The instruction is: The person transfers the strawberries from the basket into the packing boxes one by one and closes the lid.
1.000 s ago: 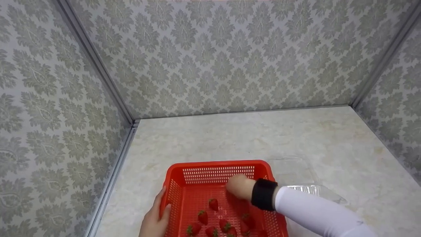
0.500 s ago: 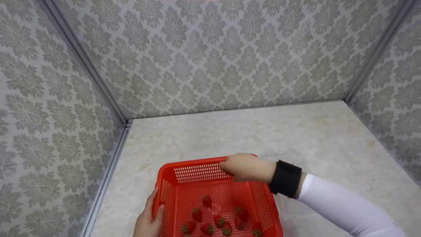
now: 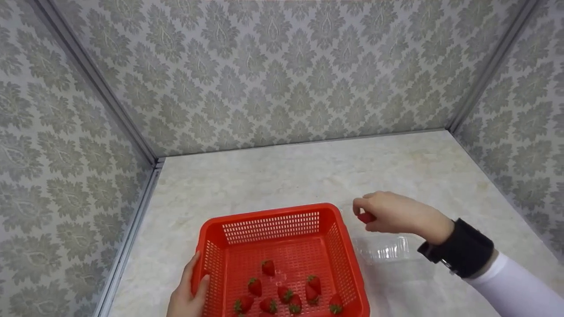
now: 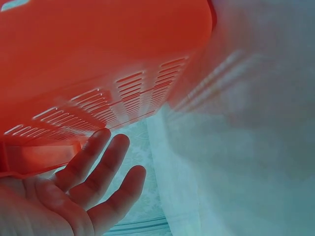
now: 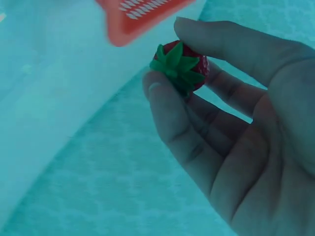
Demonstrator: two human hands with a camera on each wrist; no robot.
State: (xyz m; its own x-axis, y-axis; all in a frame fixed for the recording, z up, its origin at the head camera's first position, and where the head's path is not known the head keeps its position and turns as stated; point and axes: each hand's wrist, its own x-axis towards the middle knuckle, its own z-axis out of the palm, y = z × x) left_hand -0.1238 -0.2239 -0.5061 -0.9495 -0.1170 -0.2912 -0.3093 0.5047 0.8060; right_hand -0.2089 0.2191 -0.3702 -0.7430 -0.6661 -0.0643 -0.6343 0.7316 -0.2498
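Observation:
In the head view, my right hand point(image 3: 394, 214) is raised to the right of the red basket point(image 3: 269, 213), over the clear plastic container point(image 3: 387, 252). Thumb and fingertips pinch a strawberry point(image 5: 178, 69), whose green leaf cap faces the right wrist camera. My left hand point(image 3: 187, 293) holds the basket at its left side, the thumb over the rim and the other fingers along the outer wall. From the left wrist, these fingers point(image 4: 101, 174) appear fairly straight beside the slotted wall. Several strawberries point(image 3: 268, 267) lie on the basket's floor, mostly toward the near side.
A pale marbled tabletop point(image 3: 264, 171) carries the basket and container. Patterned wall panels point(image 3: 273, 79) enclose it at the back and both sides, with a grey metal post point(image 3: 94, 83) at the left corner. A black band point(image 3: 467, 248) circles the right wrist.
My right hand has come up out of the basket with a strawberry and moved right, over the container. The left hand keeps its hold on the basket. The head view has shifted slightly.

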